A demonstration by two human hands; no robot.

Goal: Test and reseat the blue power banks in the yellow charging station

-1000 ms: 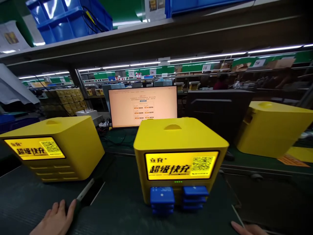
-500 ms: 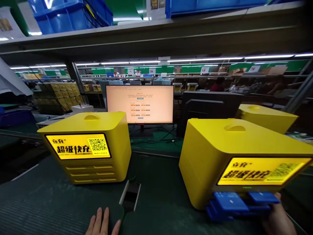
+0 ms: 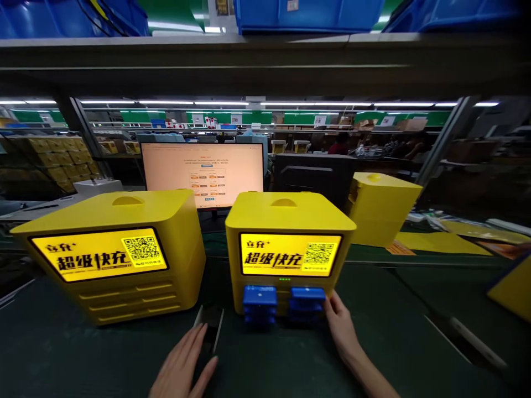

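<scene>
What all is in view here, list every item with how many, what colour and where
charging cabinet with power banks: 1, yellow, centre of the belt, screen lit
power banks: several, blue, sticking out of that cabinet's front slots in two stacks
charging cabinet, slots shut: 1, yellow, left on the belt, screen lit
third cabinet: 1, yellow, behind and right, turned away
monitor: 1, pale lit screen, behind the cabinets
dark flat device: 1, black, on the belt between the two front cabinets
belt: 1, dark green
bins: several, blue, on the shelf overhead
left hand: fingers flat on the dark device
right hand: fingers at the right stack of power banks
</scene>
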